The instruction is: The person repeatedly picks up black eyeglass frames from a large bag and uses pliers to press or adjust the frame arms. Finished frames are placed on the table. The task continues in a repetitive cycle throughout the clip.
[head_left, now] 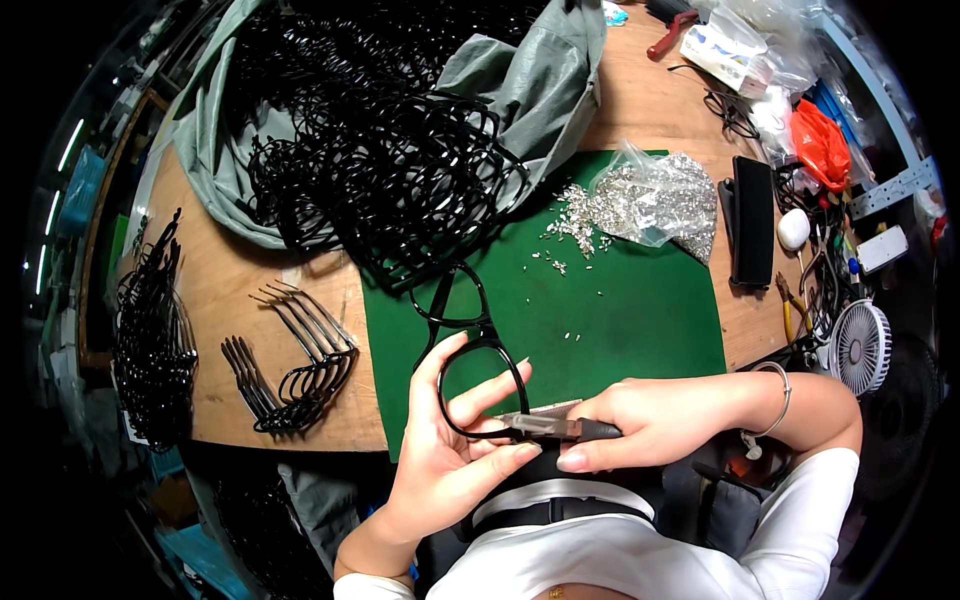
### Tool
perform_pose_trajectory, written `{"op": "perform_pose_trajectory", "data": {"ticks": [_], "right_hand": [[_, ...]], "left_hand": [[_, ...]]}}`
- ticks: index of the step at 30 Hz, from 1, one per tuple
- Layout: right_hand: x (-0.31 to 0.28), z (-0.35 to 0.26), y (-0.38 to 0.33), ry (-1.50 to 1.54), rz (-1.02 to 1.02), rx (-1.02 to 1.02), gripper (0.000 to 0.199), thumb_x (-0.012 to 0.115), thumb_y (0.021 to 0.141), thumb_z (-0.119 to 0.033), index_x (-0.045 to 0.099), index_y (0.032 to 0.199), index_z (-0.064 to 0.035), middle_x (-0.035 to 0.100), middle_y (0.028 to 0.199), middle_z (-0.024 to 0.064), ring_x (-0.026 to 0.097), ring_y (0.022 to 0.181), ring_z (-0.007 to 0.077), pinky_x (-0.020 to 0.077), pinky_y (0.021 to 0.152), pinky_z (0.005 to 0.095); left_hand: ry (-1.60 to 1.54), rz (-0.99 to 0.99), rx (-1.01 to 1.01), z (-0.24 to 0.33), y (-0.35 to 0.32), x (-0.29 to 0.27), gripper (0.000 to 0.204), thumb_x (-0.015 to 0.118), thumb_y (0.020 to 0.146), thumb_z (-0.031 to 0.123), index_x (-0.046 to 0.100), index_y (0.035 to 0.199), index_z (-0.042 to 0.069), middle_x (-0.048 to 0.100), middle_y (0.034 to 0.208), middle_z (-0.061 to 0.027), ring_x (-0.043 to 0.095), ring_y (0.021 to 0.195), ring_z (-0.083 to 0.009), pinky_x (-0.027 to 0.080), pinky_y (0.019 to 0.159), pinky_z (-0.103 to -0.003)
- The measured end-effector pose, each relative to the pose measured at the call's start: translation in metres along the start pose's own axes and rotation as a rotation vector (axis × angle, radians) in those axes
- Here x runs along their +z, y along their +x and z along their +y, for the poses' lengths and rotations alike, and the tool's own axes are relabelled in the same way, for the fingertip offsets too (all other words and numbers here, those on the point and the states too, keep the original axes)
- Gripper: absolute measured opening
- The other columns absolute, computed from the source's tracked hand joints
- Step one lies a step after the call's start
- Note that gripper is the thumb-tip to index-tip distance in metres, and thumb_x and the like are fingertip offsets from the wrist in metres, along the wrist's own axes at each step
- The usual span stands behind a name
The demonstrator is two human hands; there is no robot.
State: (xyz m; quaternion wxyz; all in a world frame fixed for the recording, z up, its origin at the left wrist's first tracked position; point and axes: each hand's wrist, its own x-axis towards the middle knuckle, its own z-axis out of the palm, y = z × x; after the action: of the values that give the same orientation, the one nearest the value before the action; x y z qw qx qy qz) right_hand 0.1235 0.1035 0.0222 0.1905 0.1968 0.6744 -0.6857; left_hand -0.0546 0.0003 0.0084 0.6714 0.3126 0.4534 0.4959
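My left hand (432, 462) holds a black eyeglass frame (487, 331) at its nearer rim, with some fingers through the lens opening and the thumb below. The farther rim and a folded temple reach out over the green mat (630, 320). My right hand (655, 415) is closed round the dark handle of a hand tool (545, 427) with a tapered metal head. That head meets the right end of the nearer rim, close to my left thumb. My fingers partly cover the tool, so its exact kind is unclear.
Beyond the mat, a grey-green cloth sack (520, 110) spills a heap of black frames (380, 180). Small silvery parts (570, 222) lie beside a clear bag (660, 200). Stacked frames (315, 380) sit left; a black case (752, 222), pliers (793, 308) and a small fan (860, 347) stand right.
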Motion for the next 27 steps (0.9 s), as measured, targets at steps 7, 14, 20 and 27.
{"op": "perform_pose_trajectory", "data": {"ticks": [7,14,20,27], "right_hand": [[0.002,0.012,0.002,0.260,-0.067,-0.026,0.049,0.040,0.087,-0.044,0.050,0.094,0.0041,0.051,0.067,0.0051,0.049,0.065,0.0123,0.0427,0.060,0.0273],[0.003,0.013,0.002,-0.073,0.035,-0.038,0.042,0.048,0.084,-0.039,0.052,0.094,0.0013,0.056,0.072,0.0143,0.055,0.066,0.0235,0.0440,0.062,0.0329],[0.013,0.071,-0.009,-0.206,0.421,-0.247,0.028,0.055,0.081,-0.027,0.053,0.089,0.0006,0.057,0.079,0.0158,0.058,0.073,0.0287,0.0455,0.065,0.0335],[0.042,0.122,0.006,0.267,1.078,-0.370,0.004,0.055,0.076,-0.004,0.051,0.078,-0.0028,0.050,0.069,0.0055,0.047,0.058,0.0101,0.0395,0.052,0.0249]], "left_hand": [[0.034,0.016,0.019,-0.002,0.003,-0.004,0.083,0.059,0.072,-0.009,0.003,0.129,0.009,0.039,0.123,-0.0236,0.057,0.089,-0.0172,0.049,0.076,-0.026],[0.002,-0.027,0.175,-0.030,-0.001,-0.011,0.079,0.059,0.071,-0.010,0.008,0.124,0.018,0.043,0.110,-0.0179,0.046,0.067,-0.0065,0.043,0.064,-0.019],[0.349,0.097,0.309,-0.060,-0.045,-0.032,0.068,0.056,0.073,-0.008,0.011,0.120,0.014,0.050,0.099,-0.0201,0.049,0.062,-0.0089,0.044,0.058,-0.021],[0.418,0.368,0.217,-0.129,-0.029,-0.030,0.063,0.060,0.072,-0.004,0.021,0.120,0.004,0.055,0.094,-0.0128,0.047,0.054,-0.0042,0.039,0.051,-0.016]]}}
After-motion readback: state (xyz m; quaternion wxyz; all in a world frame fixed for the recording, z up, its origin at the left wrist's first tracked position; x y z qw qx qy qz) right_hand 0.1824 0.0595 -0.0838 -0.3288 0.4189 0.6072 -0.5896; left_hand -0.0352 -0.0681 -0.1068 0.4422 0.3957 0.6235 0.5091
